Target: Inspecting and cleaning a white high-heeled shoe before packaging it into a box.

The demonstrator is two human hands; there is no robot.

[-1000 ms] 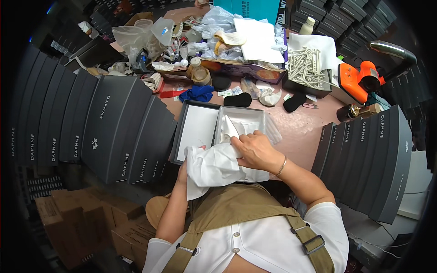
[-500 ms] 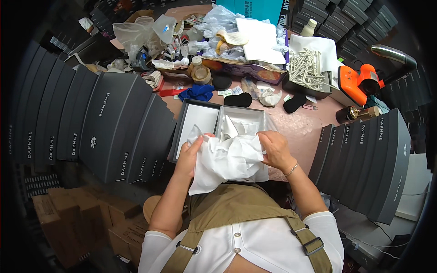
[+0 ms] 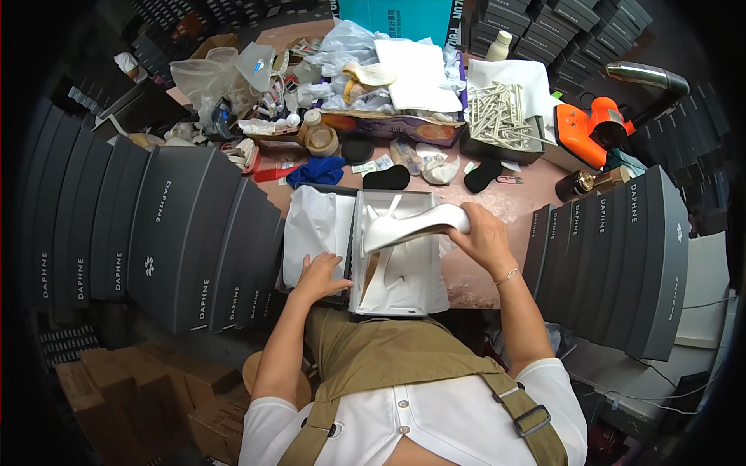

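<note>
Right hand (image 3: 483, 242) grips white shoe (image 3: 400, 225), fingers wrapped round one end, likely for control; left hand (image 3: 317, 277), fingers spread, probably steadies paper (image 3: 309, 225).

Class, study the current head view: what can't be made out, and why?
In the head view:
1) Part of the lower white shoe: hidden by the upper white shoe in the right hand.
2) Part of the box lid: covered by white paper.
3) Top of the turquoise box: cut off by the upper edge.
</note>
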